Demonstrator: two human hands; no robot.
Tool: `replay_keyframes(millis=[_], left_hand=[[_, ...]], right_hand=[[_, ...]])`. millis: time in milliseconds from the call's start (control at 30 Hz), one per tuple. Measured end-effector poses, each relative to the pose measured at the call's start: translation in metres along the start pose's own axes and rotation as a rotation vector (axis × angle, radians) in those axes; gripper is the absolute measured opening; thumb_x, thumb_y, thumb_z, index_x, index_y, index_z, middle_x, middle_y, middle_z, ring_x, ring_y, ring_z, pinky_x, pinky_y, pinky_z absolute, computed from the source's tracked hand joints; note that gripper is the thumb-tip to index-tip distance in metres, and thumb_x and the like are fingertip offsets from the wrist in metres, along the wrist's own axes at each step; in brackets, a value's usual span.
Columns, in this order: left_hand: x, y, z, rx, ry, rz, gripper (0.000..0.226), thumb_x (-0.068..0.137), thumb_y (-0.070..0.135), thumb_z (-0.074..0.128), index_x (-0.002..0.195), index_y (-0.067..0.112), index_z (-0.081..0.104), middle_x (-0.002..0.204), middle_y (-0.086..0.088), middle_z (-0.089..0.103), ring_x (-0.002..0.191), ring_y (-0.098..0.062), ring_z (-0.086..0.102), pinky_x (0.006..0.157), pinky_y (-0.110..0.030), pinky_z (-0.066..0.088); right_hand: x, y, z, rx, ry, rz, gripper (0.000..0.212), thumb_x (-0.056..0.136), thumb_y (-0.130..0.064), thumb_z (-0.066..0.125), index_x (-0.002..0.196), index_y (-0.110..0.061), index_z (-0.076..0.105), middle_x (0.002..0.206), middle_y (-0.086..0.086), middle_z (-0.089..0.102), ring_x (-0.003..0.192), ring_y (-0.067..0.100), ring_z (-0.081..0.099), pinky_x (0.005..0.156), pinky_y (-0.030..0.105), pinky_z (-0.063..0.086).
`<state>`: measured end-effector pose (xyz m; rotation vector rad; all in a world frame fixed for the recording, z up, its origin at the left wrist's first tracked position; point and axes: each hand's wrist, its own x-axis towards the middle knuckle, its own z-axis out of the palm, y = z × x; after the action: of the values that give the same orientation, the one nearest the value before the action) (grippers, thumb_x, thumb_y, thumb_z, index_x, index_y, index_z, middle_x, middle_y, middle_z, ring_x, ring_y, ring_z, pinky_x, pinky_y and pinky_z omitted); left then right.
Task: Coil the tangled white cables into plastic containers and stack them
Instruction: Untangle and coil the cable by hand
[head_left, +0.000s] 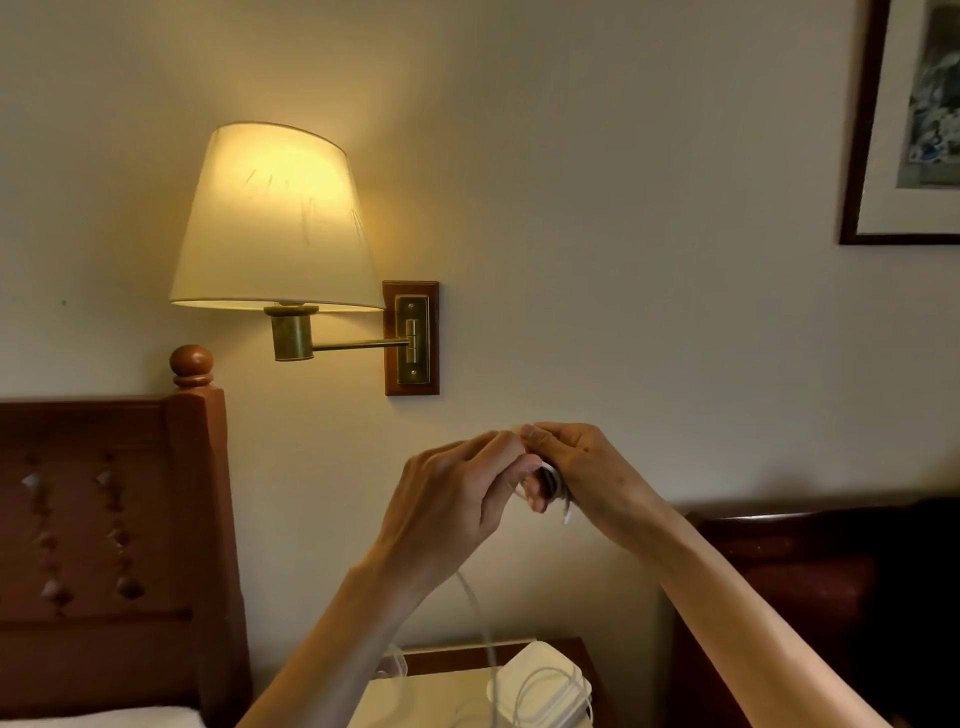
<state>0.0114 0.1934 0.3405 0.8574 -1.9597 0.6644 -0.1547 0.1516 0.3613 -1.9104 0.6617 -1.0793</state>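
Both hands are raised in front of the wall, meeting at chest height. My right hand (582, 467) grips a small coil of white cable (556, 480), with a short end hanging below it. My left hand (457, 493) pinches the same cable against the coil. A loose length of the white cable hangs from under the left wrist down to the nightstand. There, a stack of plastic containers (540, 686) sits low in the frame with more cable loops lying on it. The coil is mostly hidden by my fingers.
A lit wall lamp (275, 223) on a brass swing arm hangs at upper left. A wooden headboard (104, 545) stands at left, another dark headboard (805, 571) at right. The wooden nightstand (582, 654) sits between them. A framed picture (904, 119) hangs at upper right.
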Motion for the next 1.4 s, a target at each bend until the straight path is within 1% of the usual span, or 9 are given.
replay_keyframes(millis=[133,300,400,500,700,867,1067,1133,1400], left_hand=[[0.000,-0.009,0.003,0.021,0.044,-0.063,0.025,0.101,0.036,0.046,0.094,0.016,0.058,0.084,0.008,0.054,0.067,-0.003,0.050,0.060,-0.006,0.036],[-0.003,-0.017,0.008,-0.375,-0.012,-0.311,0.031,0.101,0.037,0.042,0.114,0.013,0.058,0.105,0.006,0.061,0.093,-0.002,0.059,0.077,-0.009,0.044],[0.003,-0.017,0.000,-0.706,-0.142,-0.422,0.032,0.101,0.030,0.039,0.107,0.012,0.065,0.086,0.005,0.065,0.080,-0.004,0.059,0.073,-0.012,0.043],[0.006,-0.023,-0.006,-0.863,-0.232,-0.513,0.040,0.100,0.036,0.036,0.098,0.006,0.062,0.067,0.005,0.050,0.063,-0.010,0.042,0.059,-0.020,0.035],[0.005,-0.026,0.000,-0.865,-0.248,-0.477,0.035,0.100,0.034,0.038,0.093,0.005,0.057,0.064,0.011,0.043,0.059,-0.007,0.038,0.055,-0.016,0.032],[0.007,-0.022,0.013,-0.774,-0.077,-0.460,0.030,0.100,0.036,0.040,0.075,0.033,0.057,0.063,0.010,0.044,0.061,-0.006,0.040,0.059,-0.017,0.036],[0.010,-0.021,0.018,-0.822,-0.042,-0.460,0.033,0.102,0.025,0.041,0.093,0.007,0.067,0.070,0.000,0.057,0.058,-0.002,0.045,0.058,-0.013,0.036],[0.008,-0.027,0.023,-0.828,-0.042,-0.489,0.034,0.101,0.030,0.040,0.102,0.011,0.067,0.075,0.002,0.060,0.057,-0.006,0.044,0.055,-0.018,0.036],[-0.046,-0.051,0.052,-0.967,-0.104,-0.771,0.034,0.094,0.039,0.046,0.085,0.010,0.061,0.059,0.005,0.040,0.045,-0.008,0.032,0.042,-0.020,0.028]], right_hand=[[-0.007,0.001,0.005,0.136,-0.063,0.077,0.040,0.106,-0.026,0.036,0.087,0.000,0.060,0.055,0.003,0.049,0.047,0.012,0.040,0.049,0.021,0.037],[-0.002,-0.006,0.005,0.246,-0.110,0.135,0.039,0.106,-0.026,0.035,0.077,-0.010,0.056,0.051,-0.002,0.034,0.048,0.013,0.023,0.049,0.025,0.022],[0.002,-0.010,0.003,0.324,-0.143,0.150,0.040,0.106,-0.025,0.034,0.076,-0.009,0.054,0.050,-0.003,0.029,0.048,0.013,0.019,0.049,0.026,0.020],[0.004,-0.011,-0.001,0.358,-0.152,0.169,0.041,0.106,-0.025,0.033,0.073,-0.010,0.053,0.049,-0.004,0.027,0.046,0.012,0.018,0.047,0.025,0.021],[0.002,-0.002,-0.001,0.455,-0.161,0.204,0.039,0.106,-0.024,0.031,0.079,-0.009,0.054,0.050,-0.004,0.025,0.045,0.011,0.018,0.046,0.024,0.023],[0.001,0.001,0.000,0.641,-0.279,0.230,0.040,0.107,-0.025,0.027,0.080,-0.011,0.054,0.051,-0.002,0.039,0.045,0.011,0.032,0.051,0.024,0.033],[0.001,-0.005,0.003,0.699,-0.147,0.242,0.043,0.106,-0.025,0.027,0.068,-0.018,0.046,0.052,-0.009,0.020,0.049,0.011,0.009,0.048,0.025,0.014],[0.004,-0.010,-0.002,0.778,-0.101,0.224,0.041,0.105,-0.025,0.028,0.069,-0.018,0.046,0.054,-0.009,0.017,0.050,0.011,0.008,0.048,0.025,0.014],[0.015,-0.039,-0.041,0.920,0.011,0.130,0.033,0.100,-0.021,0.032,0.070,-0.020,0.045,0.060,-0.009,0.011,0.050,0.010,0.006,0.045,0.020,0.015]])
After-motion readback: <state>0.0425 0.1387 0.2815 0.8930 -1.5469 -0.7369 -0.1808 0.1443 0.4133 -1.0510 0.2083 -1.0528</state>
